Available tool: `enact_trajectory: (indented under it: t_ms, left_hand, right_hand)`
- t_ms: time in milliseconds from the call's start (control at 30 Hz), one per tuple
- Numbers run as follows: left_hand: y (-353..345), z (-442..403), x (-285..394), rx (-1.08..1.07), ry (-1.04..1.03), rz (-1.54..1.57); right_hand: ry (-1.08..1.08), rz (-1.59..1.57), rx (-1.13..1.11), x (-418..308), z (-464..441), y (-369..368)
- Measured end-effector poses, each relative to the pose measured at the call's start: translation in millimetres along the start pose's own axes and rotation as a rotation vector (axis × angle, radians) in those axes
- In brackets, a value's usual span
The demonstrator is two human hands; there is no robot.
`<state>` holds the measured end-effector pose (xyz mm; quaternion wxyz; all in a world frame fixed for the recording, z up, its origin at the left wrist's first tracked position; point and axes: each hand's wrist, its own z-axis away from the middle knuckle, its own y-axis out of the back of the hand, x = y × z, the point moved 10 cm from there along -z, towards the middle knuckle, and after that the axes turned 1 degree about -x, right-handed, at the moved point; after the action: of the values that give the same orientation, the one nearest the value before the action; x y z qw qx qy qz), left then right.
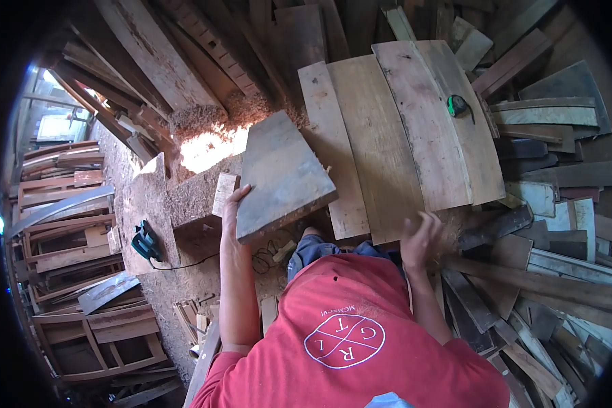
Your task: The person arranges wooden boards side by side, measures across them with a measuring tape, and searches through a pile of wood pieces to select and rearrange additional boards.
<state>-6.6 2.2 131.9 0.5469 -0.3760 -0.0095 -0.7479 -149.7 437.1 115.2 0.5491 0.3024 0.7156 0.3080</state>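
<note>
A thick, dark-faced wooden board point(282, 173) is tilted in front of me, left of centre. My left hand point(234, 204) grips its left edge, the thumb side showing and the other fingers hidden underneath. My right hand point(420, 236) is raised, fingers loosely bent and apart, with nothing in it. It is close to the near end of a wide wooden plank point(374, 136), one of several lying side by side. A green and black tape measure point(457, 105) rests on the planks at the right.
A teal power tool point(145, 243) with a black cord lies on the floor at the left. Wood shavings point(207, 122) are heaped behind the board. Wooden frames point(95, 333) are stacked along the left, and offcuts point(564, 262) pile up at the right.
</note>
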Motion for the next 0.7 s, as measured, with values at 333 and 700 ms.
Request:
enact_trajectory:
  t_ms: [333,700]
  left_hand:
    - [68.1,2.5,-38.6,0.089,0.088,-0.089]
    - [118.0,-2.7,-50.6,0.053,0.065,-0.444]
  right_hand:
    - [0.425,0.212,-0.472,-105.7,-45.6,-211.7]
    - [0.402,0.341,-0.401,-102.4,-45.4,-216.8]
